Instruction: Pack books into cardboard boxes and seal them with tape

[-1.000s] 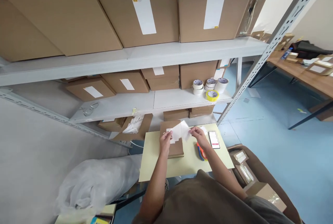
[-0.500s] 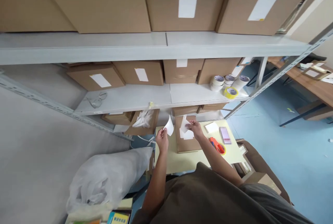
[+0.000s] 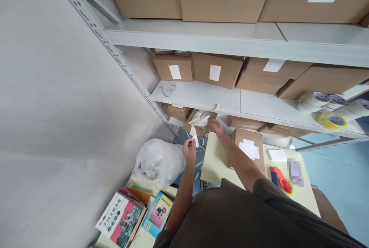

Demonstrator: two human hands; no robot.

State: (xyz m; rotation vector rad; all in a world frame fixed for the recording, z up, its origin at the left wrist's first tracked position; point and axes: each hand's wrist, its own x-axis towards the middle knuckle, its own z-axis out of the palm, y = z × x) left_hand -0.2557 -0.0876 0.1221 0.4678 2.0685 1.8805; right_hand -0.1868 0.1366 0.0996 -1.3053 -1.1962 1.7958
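Observation:
My left hand (image 3: 189,151) pinches a curled white paper slip (image 3: 194,136) in the gap left of the table. My right hand (image 3: 216,127) is stretched out to the open cardboard box (image 3: 213,116) of crumpled white paper scraps (image 3: 198,117) under the shelf. A white paper piece (image 3: 203,121) lies at its fingertips; blur hides whether the fingers grip it. On the pale yellow table (image 3: 215,159) sits a closed carton (image 3: 240,137) with white labels (image 3: 249,149) on top, partly behind my right forearm.
An orange-red tape dispenser (image 3: 279,178) and a white paper stack (image 3: 277,155) lie on the table's right side. Tape rolls (image 3: 331,120) and glasses (image 3: 168,90) rest on the shelf (image 3: 213,96). A white plastic bag (image 3: 160,161) and books (image 3: 122,217) are at left.
The view has swung left. My right hand has moved with its white paper piece from above the carton to the scrap box. My left hand still holds its slip.

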